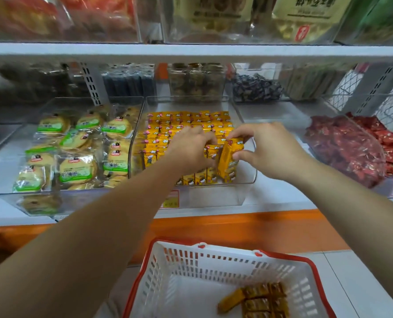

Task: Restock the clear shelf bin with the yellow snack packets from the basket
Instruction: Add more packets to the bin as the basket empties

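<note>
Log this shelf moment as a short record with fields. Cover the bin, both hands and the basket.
bin: clear bin, middle of the shelf, nearly full of yellow packets in rows
right hand: right hand pinches held packets, tilted, at the bin's front right
left hand: left hand rests on the rows beside them; fingertips hidden
basket: white basket below, a few leftover packets inside
neighbours: green-labelled biscuits to the left, red sweets to the right

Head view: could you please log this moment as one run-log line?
step: placing | right hand: pinches packet at bin front | left hand: rests on stocked packets | basket: spare packets inside
</note>
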